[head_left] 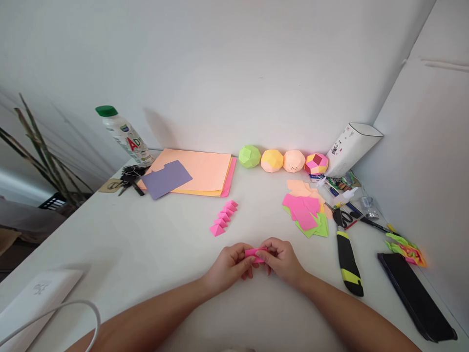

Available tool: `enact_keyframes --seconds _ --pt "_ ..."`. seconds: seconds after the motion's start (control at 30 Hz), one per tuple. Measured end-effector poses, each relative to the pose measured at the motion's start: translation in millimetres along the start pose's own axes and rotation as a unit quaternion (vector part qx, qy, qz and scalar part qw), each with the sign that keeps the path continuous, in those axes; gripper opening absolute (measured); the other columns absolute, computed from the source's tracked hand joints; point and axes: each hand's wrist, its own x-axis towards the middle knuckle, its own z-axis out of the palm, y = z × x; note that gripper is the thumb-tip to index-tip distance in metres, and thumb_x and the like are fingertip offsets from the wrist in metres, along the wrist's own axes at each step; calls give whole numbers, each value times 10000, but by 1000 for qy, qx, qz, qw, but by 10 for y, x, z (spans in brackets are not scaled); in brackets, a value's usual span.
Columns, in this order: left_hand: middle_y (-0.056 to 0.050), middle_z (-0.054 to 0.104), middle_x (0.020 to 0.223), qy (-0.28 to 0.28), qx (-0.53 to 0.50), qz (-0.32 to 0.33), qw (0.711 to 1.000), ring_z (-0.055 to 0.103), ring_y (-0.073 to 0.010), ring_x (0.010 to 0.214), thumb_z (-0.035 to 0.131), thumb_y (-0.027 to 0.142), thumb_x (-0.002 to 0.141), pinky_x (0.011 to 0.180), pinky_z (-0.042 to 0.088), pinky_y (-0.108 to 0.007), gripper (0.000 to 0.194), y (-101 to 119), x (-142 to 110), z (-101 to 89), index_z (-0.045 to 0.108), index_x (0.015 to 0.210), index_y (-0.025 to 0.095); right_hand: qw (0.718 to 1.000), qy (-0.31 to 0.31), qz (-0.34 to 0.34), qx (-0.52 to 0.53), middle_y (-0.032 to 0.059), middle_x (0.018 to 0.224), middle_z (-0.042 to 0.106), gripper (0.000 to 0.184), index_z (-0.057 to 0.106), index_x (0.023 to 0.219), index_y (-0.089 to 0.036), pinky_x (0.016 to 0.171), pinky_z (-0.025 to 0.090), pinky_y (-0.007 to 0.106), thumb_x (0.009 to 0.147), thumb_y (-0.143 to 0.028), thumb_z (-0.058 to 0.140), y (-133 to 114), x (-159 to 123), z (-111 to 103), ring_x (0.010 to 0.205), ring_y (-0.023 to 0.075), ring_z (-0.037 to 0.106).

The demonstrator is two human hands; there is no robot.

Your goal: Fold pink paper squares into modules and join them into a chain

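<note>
Between both hands, low over the table, is a small folded piece of pink paper (252,253). My left hand (231,263) pinches its left end, thumb in front. My right hand (283,260) grips the other end, with the thumb pressed on the paper's face. Beyond the left hand lies a slanting row of several folded pink paper units (223,218). Farther right is a loose pile of cut paper pieces, with pink ones (304,209) over green ones (319,227) and peach ones behind.
Against the wall stand several faceted paper balls, one green (249,156). Peach sheets (198,168) and a purple card (167,179) lie at back left, near a white bottle (126,137). At right are a black-yellow cutter (349,261), scissors (343,218) and a black case (415,296).
</note>
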Motion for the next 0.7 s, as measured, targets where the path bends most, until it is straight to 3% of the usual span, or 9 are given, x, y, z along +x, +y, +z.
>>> enact_keyframes --seconds 0.7 --pt "-13 641 647 9 2 -10 1000 591 -131 550 575 450 802 520 454 -240 304 28 -12 8 582 856 151 1000 -2 -13 -10 -32 533 553 270 561 751 -157 400 371 202 813 -418 595 51 3 -9 398 77 467"
